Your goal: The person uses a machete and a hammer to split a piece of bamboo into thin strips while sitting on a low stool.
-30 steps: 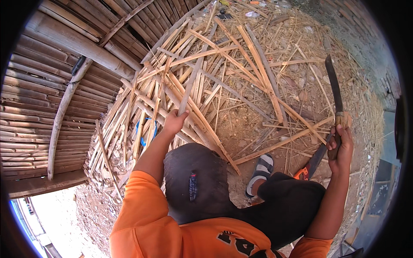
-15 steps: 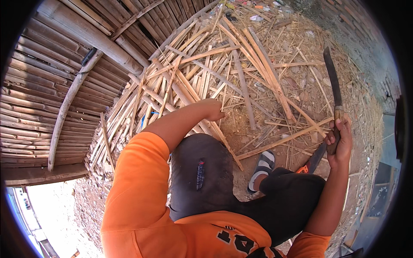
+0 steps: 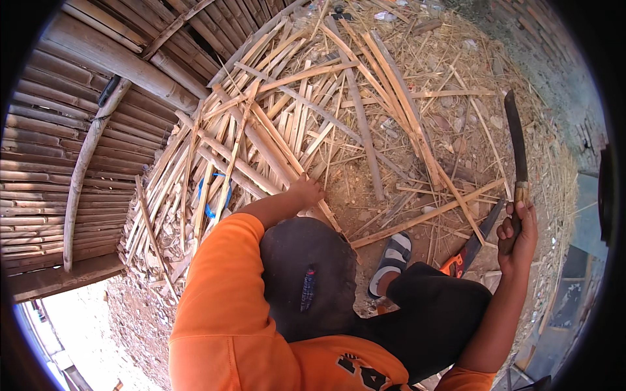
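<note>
My right hand (image 3: 521, 238), at the right, is wrapped round the wooden handle of a machete (image 3: 515, 143). Its dark, slightly curved blade points away from me, held up over the ground. My left hand (image 3: 306, 192) is low, just beyond my knee, with its fingers closed on a long wooden strip (image 3: 332, 218) that slants from the pile toward my foot. Part of the grip is hidden behind the back of the hand. More split wooden strips (image 3: 297, 130) lie crossed in a heap ahead and to the left.
A handsaw (image 3: 466, 254) with an orange handle lies beside my right leg. A bamboo-slat wall (image 3: 52, 169) stands at the left, a brick wall (image 3: 541, 39) at the far right. Blue cord (image 3: 210, 212) sits among the strips. Straw and chips cover the ground.
My left hand has come nearer to me, down along the slanting strip. The machete has shifted slightly toward me and to the right. The view has tilted, showing more of the saw.
</note>
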Demonstrator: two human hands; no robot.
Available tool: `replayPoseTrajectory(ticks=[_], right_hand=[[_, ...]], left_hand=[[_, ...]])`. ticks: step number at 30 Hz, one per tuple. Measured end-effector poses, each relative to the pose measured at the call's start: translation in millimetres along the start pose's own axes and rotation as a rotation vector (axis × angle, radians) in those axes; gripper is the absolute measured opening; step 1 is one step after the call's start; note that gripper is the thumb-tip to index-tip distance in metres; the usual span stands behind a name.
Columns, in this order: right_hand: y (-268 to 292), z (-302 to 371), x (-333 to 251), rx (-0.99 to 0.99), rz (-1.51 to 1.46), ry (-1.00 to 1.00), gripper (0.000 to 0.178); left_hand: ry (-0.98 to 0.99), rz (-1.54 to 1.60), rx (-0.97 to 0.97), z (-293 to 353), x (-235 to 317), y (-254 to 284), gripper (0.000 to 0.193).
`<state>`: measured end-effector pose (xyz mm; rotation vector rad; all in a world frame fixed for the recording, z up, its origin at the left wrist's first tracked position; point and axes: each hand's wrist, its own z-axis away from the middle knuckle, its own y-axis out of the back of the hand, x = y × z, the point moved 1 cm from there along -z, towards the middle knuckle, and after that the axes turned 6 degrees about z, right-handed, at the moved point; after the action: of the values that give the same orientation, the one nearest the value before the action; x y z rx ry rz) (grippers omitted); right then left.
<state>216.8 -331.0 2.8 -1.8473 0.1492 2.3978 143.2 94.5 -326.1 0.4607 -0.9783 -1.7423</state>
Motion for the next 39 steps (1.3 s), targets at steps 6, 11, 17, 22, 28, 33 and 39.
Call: replayPoseTrajectory(ticks=[6,11,17,22,28,33,39], right_hand=[[0,-5,4,0.001,0.046,-0.014,0.02],[-3,-4,3,0.004,0.06,-0.013,0.02],[3,7,-4,-0.002,0.038,-0.004,0.02],[10,10,-4,-0.008,0.024,0.011,0.019],[21,16,-12,0.0,-0.015,0.031,0.02],[38,20,-20,0.048,-0.048,0.085,0.019],[58,20,-24,0.086,-0.125,0.164,0.019]], left_hand=[[-0.086,-0.171,-0.044,-5,-6,-10,0.061],[-0.066,-0.142,0.075,-6,-9,-34,0.046],[-0.136,-0.145,0.114,7,-13,-19,0.04],[-0.169,-0.159,0.139,30,-8,49,0.069],[-0.176,-0.117,0.294,36,-13,129,0.078],[-0.095,-0.038,0.548,55,-27,197,0.079],[-0.033,0.078,0.936,100,-26,295,0.069]])
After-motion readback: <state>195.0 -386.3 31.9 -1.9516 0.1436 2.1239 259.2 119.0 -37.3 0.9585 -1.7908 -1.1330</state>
